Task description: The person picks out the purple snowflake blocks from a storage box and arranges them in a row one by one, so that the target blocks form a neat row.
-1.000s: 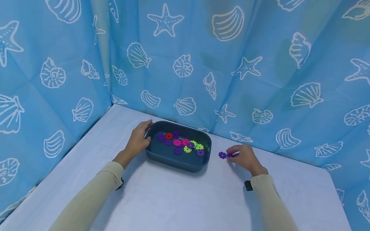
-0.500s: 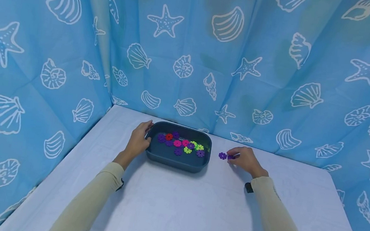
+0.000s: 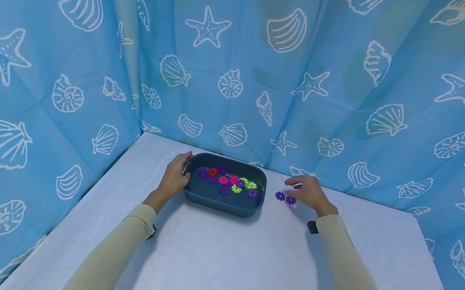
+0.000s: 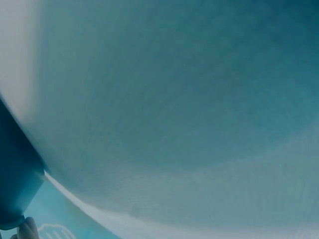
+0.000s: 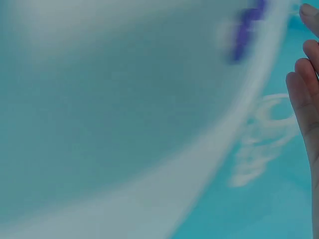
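Observation:
My left hand grips the left end of a dark blue-grey plastic bin, thumb at the near side and fingers at the outer wall. A corner of the bin and my fingertips show low in the left wrist view. Two purple flower-shaped discs lie side by side on the table, right of the bin. Just beyond them hovers my right hand, fingers loosely extended and holding nothing. The right wrist view has its fingers apart from the blurred purple discs.
Inside the bin lie several flower-shaped discs: purple, pink, yellow-green and one red. A white cloth covers the table. Blue curtains with shell and starfish prints stand behind and along both sides.
My right hand has let go of the right purple disc and lifted slightly away, leaving it beside the other one. The left hand and bin stay in place.

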Motion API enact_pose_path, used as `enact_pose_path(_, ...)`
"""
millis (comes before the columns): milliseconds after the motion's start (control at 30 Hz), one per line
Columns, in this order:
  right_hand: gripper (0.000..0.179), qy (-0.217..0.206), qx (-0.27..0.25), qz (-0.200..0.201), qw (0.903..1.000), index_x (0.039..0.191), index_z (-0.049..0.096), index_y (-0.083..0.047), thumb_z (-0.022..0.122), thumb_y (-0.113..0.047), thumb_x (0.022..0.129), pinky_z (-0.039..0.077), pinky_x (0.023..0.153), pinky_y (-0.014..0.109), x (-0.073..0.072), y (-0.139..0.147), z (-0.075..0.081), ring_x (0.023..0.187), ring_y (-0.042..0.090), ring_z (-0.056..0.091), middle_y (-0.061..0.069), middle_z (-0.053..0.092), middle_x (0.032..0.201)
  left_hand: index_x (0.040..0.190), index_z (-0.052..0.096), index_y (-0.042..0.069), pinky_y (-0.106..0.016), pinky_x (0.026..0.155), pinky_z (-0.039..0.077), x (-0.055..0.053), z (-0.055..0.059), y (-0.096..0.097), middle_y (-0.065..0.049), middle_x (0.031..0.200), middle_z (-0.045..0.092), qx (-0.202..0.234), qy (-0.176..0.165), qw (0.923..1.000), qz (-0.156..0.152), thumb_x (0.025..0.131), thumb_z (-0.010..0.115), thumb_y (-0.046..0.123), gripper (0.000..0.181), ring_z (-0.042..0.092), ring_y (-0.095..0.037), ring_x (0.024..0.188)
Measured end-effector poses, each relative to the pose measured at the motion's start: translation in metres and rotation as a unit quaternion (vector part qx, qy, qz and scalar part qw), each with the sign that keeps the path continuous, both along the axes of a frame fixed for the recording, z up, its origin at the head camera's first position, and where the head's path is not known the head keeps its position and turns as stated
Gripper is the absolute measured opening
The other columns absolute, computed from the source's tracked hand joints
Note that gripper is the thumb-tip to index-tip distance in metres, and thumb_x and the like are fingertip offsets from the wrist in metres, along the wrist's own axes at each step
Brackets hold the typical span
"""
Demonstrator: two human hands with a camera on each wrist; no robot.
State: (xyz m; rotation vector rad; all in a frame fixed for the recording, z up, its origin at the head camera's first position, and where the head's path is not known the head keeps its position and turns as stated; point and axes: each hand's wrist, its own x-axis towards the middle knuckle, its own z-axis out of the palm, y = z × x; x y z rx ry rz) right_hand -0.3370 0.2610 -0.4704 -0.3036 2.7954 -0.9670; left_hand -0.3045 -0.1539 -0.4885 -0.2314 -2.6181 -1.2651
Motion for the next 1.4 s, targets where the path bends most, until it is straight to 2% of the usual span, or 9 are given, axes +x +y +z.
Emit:
enact_pose_path(267,0.031,0.099,-0.009,0.095,0.9905,0.114,0.072,-0.008,0.075,-0.019,0.085,0.056,0.091,0.048,-0.023,-0.056,0.054,0.11,0.035,0.061,0.012,0.067,0.118,0.144,0.038,-0.005,-0.031,0.112,0.038,-0.001,0.0,-0.003,-0.019,0.139,0.046,0.008,0.007,0.9999,-0.006,0.082,0.057,-0.018,0.066,0.043,-0.029,0.134)
enact_pose_path(400,0.03,0.13,-0.023,0.15,0.9798,0.113,0.073,-0.006,0.075,-0.016,0.085,0.056,0.092,0.046,-0.032,-0.091,0.066,0.106,0.033,0.063,0.012,0.069,0.115,0.142,0.039,-0.007,-0.031,0.111,0.038,0.0,0.0,-0.001,-0.021,0.137,0.047,0.012,0.019,0.9997,-0.012,0.081,0.057,-0.02,0.066,0.045,-0.031,0.132)
enact_pose_path(500,0.03,0.128,-0.038,0.182,0.9743,0.113,0.072,-0.005,0.075,-0.013,0.085,0.055,0.093,0.045,-0.037,-0.122,0.069,0.105,0.033,0.063,0.013,0.069,0.114,0.142,0.039,-0.008,-0.031,0.111,0.039,0.0,-0.001,-0.003,-0.021,0.137,0.047,0.013,0.025,0.9995,-0.013,0.08,0.056,-0.021,0.066,0.045,-0.031,0.132)
enact_pose_path(633,0.031,0.12,-0.03,0.208,0.9704,0.114,0.072,-0.006,0.076,-0.013,0.084,0.057,0.09,0.04,-0.039,-0.162,0.063,0.101,0.03,0.066,0.011,0.07,0.112,0.142,0.039,-0.007,-0.028,0.111,0.038,-0.001,-0.002,-0.004,-0.02,0.136,0.048,0.016,0.026,0.9995,-0.009,0.079,0.055,-0.022,0.067,0.045,-0.03,0.132)
enact_pose_path(767,0.034,0.104,-0.018,0.235,0.9663,0.116,0.071,-0.003,0.076,-0.01,0.083,0.058,0.088,0.036,-0.039,-0.193,0.047,0.101,0.029,0.067,0.011,0.07,0.112,0.141,0.04,-0.008,-0.028,0.111,0.038,-0.002,-0.002,-0.004,-0.021,0.135,0.048,0.018,0.033,0.9992,-0.013,0.079,0.055,-0.023,0.066,0.046,-0.03,0.131)
enact_pose_path(900,0.04,0.074,-0.011,0.262,0.9621,0.121,0.067,0.0,0.076,-0.006,0.083,0.057,0.09,0.038,-0.037,-0.216,0.029,0.106,0.03,0.065,0.014,0.068,0.117,0.142,0.04,-0.008,-0.029,0.11,0.039,-0.002,-0.002,-0.005,-0.021,0.135,0.049,0.01,0.029,0.9994,-0.013,0.079,0.056,-0.021,0.066,0.046,-0.03,0.131)
enact_pose_path(1067,0.046,0.064,0.043,0.294,0.9526,0.126,0.065,-0.004,0.077,-0.009,0.082,0.055,0.094,0.038,-0.037,-0.233,0.012,0.106,0.026,0.064,0.011,0.068,0.119,0.142,0.041,-0.006,-0.029,0.11,0.039,-0.003,-0.002,-0.005,-0.018,0.136,0.049,0.001,0.02,0.9998,-0.004,0.08,0.058,-0.02,0.066,0.046,-0.028,0.131)
enact_pose_path(1200,0.046,0.077,0.09,0.315,0.9416,0.127,0.066,-0.009,0.078,-0.012,0.082,0.055,0.086,0.036,-0.038,-0.242,0.007,0.088,0.021,0.061,0.007,0.07,0.106,0.142,0.042,-0.006,-0.028,0.109,0.04,-0.004,-0.003,-0.006,-0.018,0.135,0.049,-0.004,0.028,0.9996,-0.006,0.08,0.058,-0.02,0.065,0.047,-0.027,0.131)
enact_pose_path(1400,0.042,0.088,0.115,0.337,0.9303,0.125,0.068,-0.012,0.076,-0.01,0.083,0.051,0.067,0.029,-0.039,-0.25,0.003,0.07,0.016,0.053,0.003,0.065,0.082,0.142,0.042,-0.005,-0.027,0.109,0.04,-0.005,-0.007,-0.007,-0.017,0.135,0.05,-0.011,0.032,0.9994,-0.004,0.082,0.059,-0.018,0.064,0.048,-0.026,0.13)
